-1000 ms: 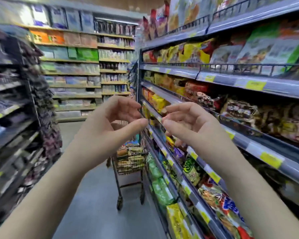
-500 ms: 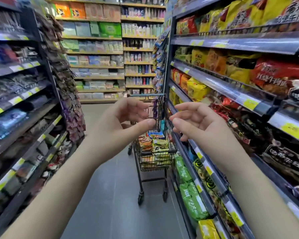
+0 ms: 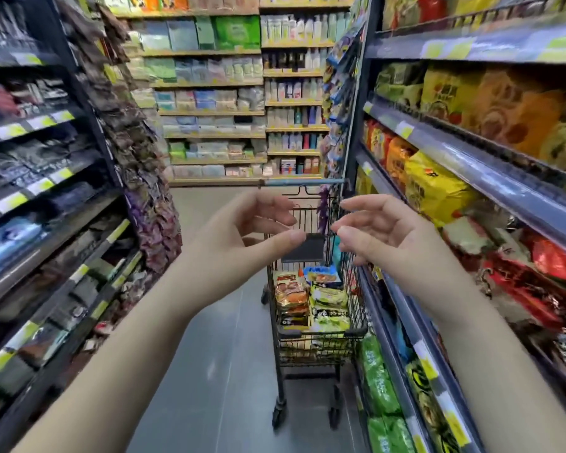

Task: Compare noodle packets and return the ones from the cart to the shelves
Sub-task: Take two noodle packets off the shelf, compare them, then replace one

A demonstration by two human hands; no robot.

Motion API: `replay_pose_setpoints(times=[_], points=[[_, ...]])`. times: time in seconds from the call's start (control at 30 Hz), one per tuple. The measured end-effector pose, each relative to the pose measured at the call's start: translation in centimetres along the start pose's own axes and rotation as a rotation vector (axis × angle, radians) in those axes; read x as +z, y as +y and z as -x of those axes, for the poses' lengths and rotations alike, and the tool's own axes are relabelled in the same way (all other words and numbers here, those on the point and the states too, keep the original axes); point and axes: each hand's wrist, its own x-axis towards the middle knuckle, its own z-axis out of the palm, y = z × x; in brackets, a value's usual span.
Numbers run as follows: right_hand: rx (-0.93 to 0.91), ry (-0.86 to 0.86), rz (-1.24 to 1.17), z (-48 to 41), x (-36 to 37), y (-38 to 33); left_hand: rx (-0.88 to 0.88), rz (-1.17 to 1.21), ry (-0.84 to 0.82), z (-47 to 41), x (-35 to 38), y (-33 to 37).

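On the left shelves (image 3: 30,188) dark, blurred packs are seen. The left hand (image 3: 239,246) is raised over the aisle, its fingers loosely curved and the thumb stretched out; nothing is held. Beyond the hands a black wire cart (image 3: 321,331) is parked just beside the right shelves (image 3: 471,165). Noodle packets (image 3: 294,299) in orange, yellow-green and blue wrappers are stacked inside it. The right hand (image 3: 389,237) is likewise relaxed and empty. Yellow, orange and red bags (image 3: 435,188) are lined on the right shelves.

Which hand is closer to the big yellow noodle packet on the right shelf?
Right. The right hand hangs just left of the yellow noodle packet; the left hand is farther left.
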Motion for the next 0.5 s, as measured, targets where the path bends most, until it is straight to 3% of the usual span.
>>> replay_pose_setpoints(times=[0.5], points=[[0.197,0.031,0.012,-23.4,0.3,15.7,-0.141,0.097,-0.101,-23.3,-2.2,-20.0]])
